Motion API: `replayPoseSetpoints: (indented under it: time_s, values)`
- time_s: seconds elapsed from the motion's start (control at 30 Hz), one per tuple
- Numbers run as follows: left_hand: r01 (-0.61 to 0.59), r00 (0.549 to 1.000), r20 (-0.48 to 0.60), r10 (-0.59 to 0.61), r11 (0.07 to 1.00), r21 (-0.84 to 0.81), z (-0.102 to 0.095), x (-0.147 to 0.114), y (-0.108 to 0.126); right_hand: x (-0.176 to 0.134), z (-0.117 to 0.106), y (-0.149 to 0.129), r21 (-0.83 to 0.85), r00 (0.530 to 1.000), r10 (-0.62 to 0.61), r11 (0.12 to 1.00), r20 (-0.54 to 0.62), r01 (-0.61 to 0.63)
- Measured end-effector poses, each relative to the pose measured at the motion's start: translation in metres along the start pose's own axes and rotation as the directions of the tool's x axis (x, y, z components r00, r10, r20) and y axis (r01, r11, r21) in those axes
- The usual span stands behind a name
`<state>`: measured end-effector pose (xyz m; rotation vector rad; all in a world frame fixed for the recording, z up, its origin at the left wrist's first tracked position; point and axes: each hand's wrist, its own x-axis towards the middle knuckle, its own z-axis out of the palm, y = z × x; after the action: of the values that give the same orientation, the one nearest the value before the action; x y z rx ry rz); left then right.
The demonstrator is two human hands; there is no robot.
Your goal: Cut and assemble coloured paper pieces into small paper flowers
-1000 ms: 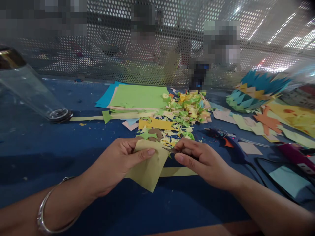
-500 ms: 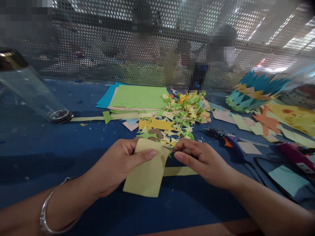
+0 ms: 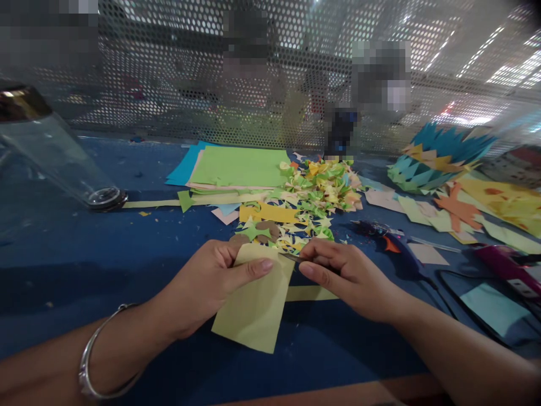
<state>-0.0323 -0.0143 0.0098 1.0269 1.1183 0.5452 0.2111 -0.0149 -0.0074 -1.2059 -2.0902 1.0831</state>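
Your L hand [image 3: 213, 285] pinches yellow sheet [image 3: 256, 313], rotated vs. 1 s ago, re-angling edge to blade [image 3: 289, 256] clasped in R hand [image 3: 350, 279], fingers [image 3: 324, 247] curled.

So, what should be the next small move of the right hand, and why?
Perhaps make one short cut into the yellow paper: the right hand holds a pointed metal blade at its upper right edge, while the left hand pinches the paper.

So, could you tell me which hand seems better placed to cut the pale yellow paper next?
Probably the right hand: it holds a pointed blade at the pale yellow paper, which the left hand grips.
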Motion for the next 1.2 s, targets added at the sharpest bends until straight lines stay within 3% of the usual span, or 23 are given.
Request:
replayPoseSetpoints:
  time_s: [1.2]
  values:
    - [0.027, 0.998, 0.06, -0.022, 0.997, -0.078, 0.0017, 0.0024, -0.0069, -0.0009, 0.0024, -0.0057, -0.068, 0.998, -0.061, 0.996, 0.008, 0.062]
